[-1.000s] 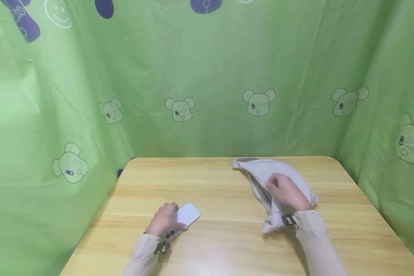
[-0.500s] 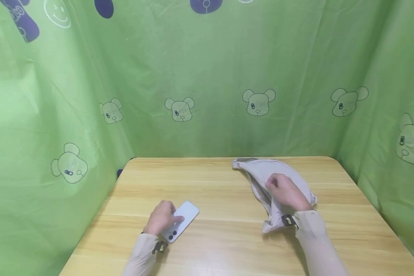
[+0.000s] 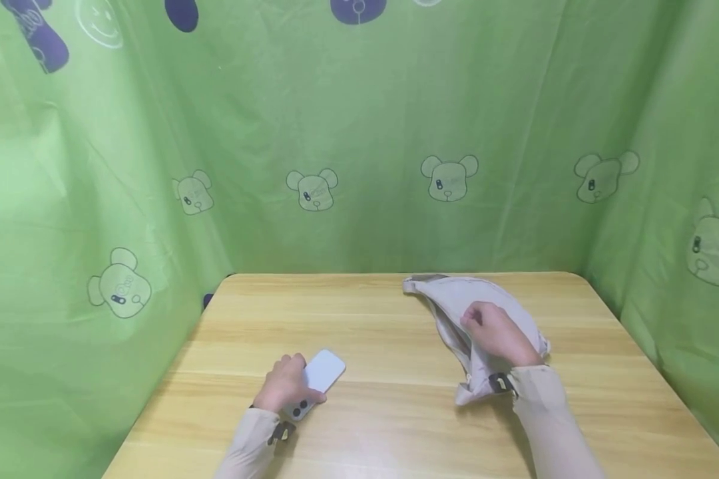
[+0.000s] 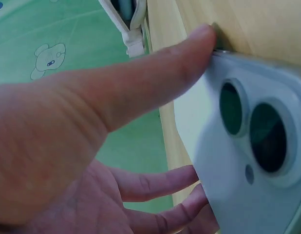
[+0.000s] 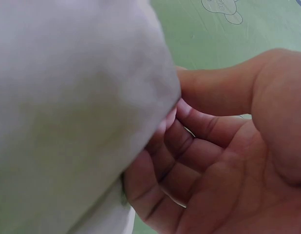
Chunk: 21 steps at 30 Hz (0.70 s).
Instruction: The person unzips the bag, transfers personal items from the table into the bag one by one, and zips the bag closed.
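Phone [image 3: 323, 372], thumb [image 4: 165, 70] now seemingly at edge

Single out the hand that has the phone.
The left hand: it grips the light-coloured phone by its edges. The right hand, by contrast, pinches the edge of the pale bag, away from the phone.

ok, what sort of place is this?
Likely a makeshift, curtained-off booth: green bear-print sheeting hangs on three sides around a wood-grain table. The room beyond is hidden.
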{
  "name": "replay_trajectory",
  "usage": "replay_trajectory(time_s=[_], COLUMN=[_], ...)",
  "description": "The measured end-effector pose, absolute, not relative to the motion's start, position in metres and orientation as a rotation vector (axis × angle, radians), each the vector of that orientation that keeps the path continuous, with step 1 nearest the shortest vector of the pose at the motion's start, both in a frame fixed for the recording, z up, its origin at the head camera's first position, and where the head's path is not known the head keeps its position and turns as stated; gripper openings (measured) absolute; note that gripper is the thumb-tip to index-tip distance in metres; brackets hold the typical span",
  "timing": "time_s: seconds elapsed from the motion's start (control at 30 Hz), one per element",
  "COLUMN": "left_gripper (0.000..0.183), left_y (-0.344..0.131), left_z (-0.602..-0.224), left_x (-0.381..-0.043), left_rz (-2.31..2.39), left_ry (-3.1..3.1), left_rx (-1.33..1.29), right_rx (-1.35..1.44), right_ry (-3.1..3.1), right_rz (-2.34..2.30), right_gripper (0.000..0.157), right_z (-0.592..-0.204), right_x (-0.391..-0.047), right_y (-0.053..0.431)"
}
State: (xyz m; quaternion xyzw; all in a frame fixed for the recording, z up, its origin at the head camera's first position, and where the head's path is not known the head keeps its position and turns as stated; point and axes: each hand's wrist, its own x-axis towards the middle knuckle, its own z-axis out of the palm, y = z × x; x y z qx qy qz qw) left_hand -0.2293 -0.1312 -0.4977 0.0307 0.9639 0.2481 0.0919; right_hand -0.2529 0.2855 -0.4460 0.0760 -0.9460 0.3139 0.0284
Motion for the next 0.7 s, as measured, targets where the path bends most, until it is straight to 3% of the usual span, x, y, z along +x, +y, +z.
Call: replay_trajectory(time_s=[0.43, 0.7], left_gripper=[0.071, 0.044], left_y=[-0.142, -0.162], left_z=[-0.504, -0.512], left_x=[-0.239, -0.251], left_rz=[0.816, 1.077], left_ry=[2.791, 2.587], left_rx=[0.09, 0.183], right_rx=[0.237, 0.244], right_ry=[-2.917, -2.919], right_rz=[0.964, 0.956], right_gripper=[0.013, 0.014], right_z=[-0.447, -0.446], right_x=[-0.252, -0.252], right_y=[0.285, 0.285])
